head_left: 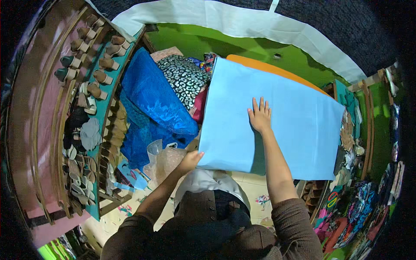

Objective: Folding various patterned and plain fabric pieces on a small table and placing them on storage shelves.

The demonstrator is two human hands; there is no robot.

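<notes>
We look down on a large light blue sheet of fabric (277,125) spread flat in front of us, covering most of an orange surface (264,66) whose edge shows only as a curved strip along the sheet's far side. Our right hand (260,115) lies palm down near the middle of the sheet, fingers spread and pressed flat on the cloth, the forearm reaching up over the sheet from the lower edge in a brown sleeve. Our left hand (190,160) is at the sheet's near left corner, fingers closed around the edge of the cloth there, thumb on top; how much of the fabric it holds we cannot tell. Just to the left of that hand lies a crumpled clear plastic bag (162,158). Beyond it a shiny deep blue cloth (156,104) is heaped, and behind that sits a black and white spotted fabric (184,77), both just beside the left edge of the light blue sheet. Further left a teal rack (113,89) carries rows of shoes and sandals. Along the right side more colourful items are stacked on shelves (353,125), and the wall behind is bright green.
</notes>
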